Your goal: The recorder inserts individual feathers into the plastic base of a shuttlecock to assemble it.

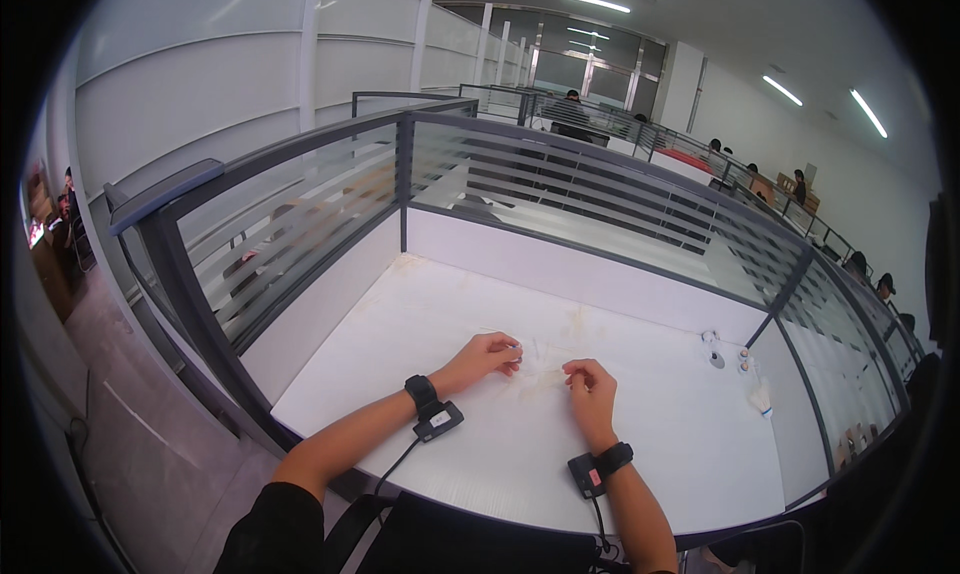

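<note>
My left hand (487,358) is raised over the middle of the white desk (495,439), its fingertips closed on a small object (518,352) with a bit of blue and white; its kind cannot be told. To its right, my right hand (590,386) has thumb and forefinger pinched together at the end of something thin and pale (553,375), too faint to name. A gap lies between the two hands. Each wrist wears a black strap with a small cabled box.
Near the right back corner stand a white roll-like item (709,338), small bottles or caps (743,360) and a shuttlecock (761,400). Glass-striped partitions (562,157) border the desk. A black chair (465,536) is at the front edge. People sit at distant desks.
</note>
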`<action>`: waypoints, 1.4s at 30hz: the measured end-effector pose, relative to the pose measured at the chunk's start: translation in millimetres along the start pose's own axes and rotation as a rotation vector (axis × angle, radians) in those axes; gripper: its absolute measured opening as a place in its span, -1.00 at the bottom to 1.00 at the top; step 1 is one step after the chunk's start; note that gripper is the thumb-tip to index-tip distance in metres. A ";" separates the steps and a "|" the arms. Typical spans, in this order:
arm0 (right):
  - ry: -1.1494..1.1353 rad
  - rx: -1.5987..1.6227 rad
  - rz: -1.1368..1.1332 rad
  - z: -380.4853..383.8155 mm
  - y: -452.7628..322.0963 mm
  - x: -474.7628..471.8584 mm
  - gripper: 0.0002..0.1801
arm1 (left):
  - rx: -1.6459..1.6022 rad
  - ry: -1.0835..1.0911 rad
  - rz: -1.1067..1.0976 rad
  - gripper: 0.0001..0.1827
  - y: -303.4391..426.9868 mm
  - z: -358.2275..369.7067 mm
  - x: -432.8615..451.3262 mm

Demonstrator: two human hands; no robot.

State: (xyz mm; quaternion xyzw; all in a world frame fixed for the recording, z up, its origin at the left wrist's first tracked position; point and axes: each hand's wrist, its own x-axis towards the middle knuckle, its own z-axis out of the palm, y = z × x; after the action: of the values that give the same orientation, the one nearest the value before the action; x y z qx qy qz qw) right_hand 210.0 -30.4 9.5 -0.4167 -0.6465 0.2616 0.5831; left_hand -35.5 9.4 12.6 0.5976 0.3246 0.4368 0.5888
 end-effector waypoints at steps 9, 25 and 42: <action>0.005 0.043 -0.002 7.1 17.8 -3.1 -0.77 | -0.030 0.001 0.055 -0.64 -20.4 -8.3 2.1; -0.195 -0.017 -0.044 16.3 -12.5 -4.0 -0.80 | 0.145 0.050 -0.014 -0.70 1.3 2.9 -11.6; -0.107 0.025 -0.139 7.0 -22.8 3.8 -0.76 | 0.686 0.254 0.077 -0.53 20.7 21.9 -14.8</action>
State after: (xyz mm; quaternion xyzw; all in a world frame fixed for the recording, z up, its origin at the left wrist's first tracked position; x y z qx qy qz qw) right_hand 197.9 -37.9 29.0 -0.3490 -0.7007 0.2508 0.5695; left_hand -24.4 -15.2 32.6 0.7131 0.4997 0.3953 0.2924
